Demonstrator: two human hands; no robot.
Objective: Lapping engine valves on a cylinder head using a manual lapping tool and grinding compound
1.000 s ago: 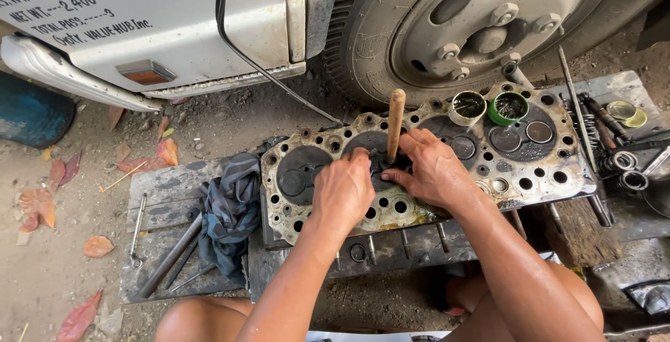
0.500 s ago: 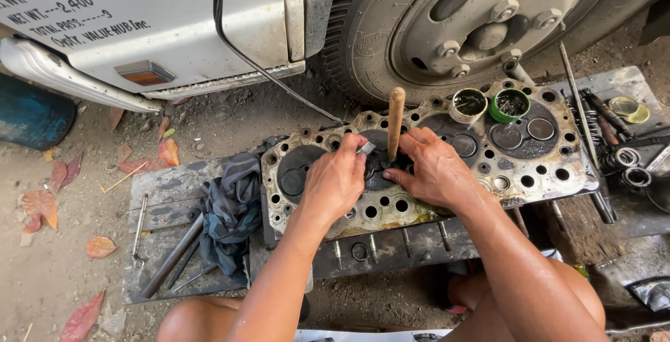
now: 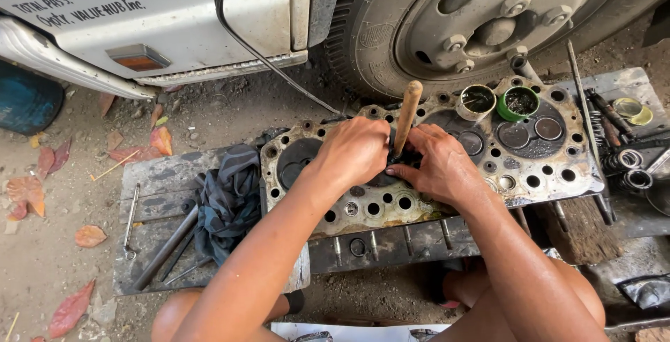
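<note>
A truck [image 3: 174,21] stood over the work, its big wheel [image 3: 488,21] close behind the bench. Below it a metal engine head [image 3: 433,206] lay flat on a steel plate [image 3: 157,181] and a wooden block — set low on the ground, likely so the person could sit over it and press down from above. Its round ports faced up, studs poking out along the near edge.

A dark rag [image 3: 230,199] lay bunched at the head's left end, just beside a spanner [image 3: 130,220] and a steel bar [image 3: 164,248], all within easy reach. Two small tins [image 3: 497,101] sat on the head's far right, and springs [image 3: 628,167] were heaped off its right edge, near the tins.

The left hand [image 3: 352,153] was curled over a middle port, fingers closed down on something small; what it gripped could not be made out. The right hand [image 3: 436,167] lay touching it, fingers wrapped about the foot of a wooden-handled tool [image 3: 406,119] that stood nearly upright, tilted slightly right — braced by both hands, it seemed, to keep its tip seated in the port.

Open room was left of the plate, on bare dirt with dry leaves [image 3: 42,181]; the right side was crowded.
</note>
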